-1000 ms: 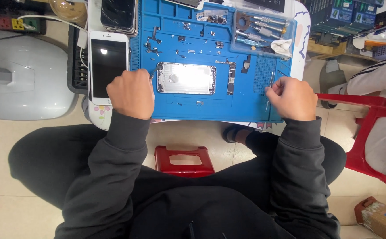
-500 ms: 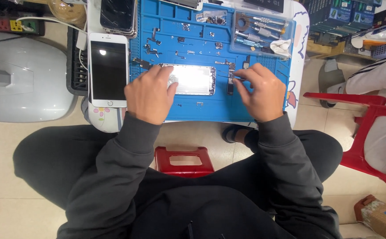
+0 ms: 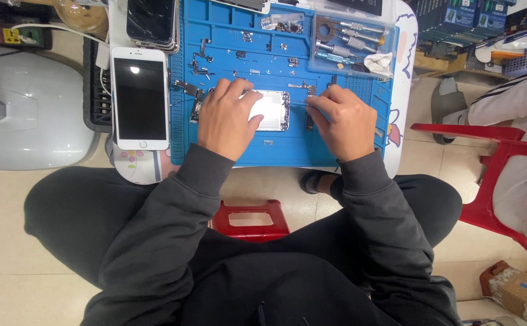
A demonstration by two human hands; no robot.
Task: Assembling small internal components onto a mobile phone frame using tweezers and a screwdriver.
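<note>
Left hand [image 3: 226, 121] presses flat on the thin, rigid, fragile phone housing [image 3: 270, 110]; at 3 o'clock, right hand [image 3: 342, 121] pinches a slim tool [image 3: 299, 104]; hold edges.

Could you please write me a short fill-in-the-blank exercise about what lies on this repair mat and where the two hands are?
1. The left hand rests on the opened phone housing, which lies on a mat coloured ____.
2. The white phone with the dark screen lies to the ____ of the mat.
3. The right hand works at the housing's ____ edge.
4. The stool under the table, between the person's legs, is coloured ____.

Missing words: blue; left; right; red
</note>
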